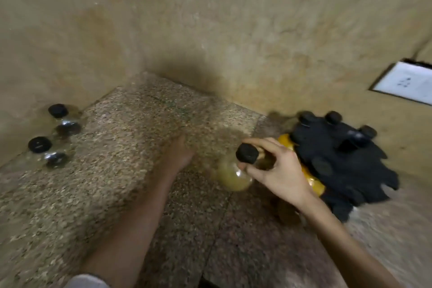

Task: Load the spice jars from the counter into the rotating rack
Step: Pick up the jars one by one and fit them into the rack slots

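Observation:
My right hand grips a glass spice jar with a black cap and yellowish contents, held tilted just left of the black rotating rack. The rack stands at the right by the wall, with several black-capped jars and yellow contents showing in it. My left hand reaches forward over the counter's middle, blurred, fingers stretched and holding nothing. Two clear jars with black caps stand at the far left: one at the back, one nearer.
The speckled stone counter fills the corner between two tan walls. A white switch plate is set in the right wall above the rack. A darker stone slab lies in front toward me.

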